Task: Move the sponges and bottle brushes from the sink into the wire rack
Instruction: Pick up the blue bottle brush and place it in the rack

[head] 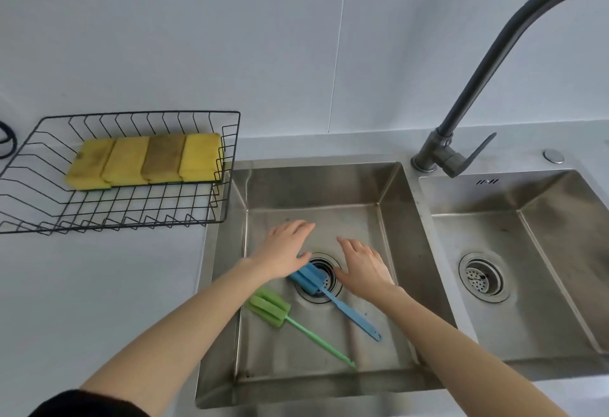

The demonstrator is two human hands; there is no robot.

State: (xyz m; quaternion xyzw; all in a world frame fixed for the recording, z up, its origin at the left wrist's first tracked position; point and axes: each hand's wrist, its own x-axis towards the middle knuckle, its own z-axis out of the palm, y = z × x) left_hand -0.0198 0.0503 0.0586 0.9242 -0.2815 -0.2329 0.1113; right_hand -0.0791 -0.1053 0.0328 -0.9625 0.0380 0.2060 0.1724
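2 bottle brushes lie in the left sink basin (389, 192): the blue brush (329, 291) with its head over the drain, partly hidden under the left hand (285, 250), and the green brush (290, 319) beside it. Both the left hand and right hand (364, 265) hover flat and open, holding nothing. 4 yellow sponges (145, 161) sit in the wire rack (227, 166). The right basin's stamped mark (487, 181) is unreadable.

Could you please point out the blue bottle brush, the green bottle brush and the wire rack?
blue bottle brush (308, 280): head view, on its foam head.
green bottle brush (268, 307): head view, on its foam head.
wire rack (230, 166): head view, on its right wall.
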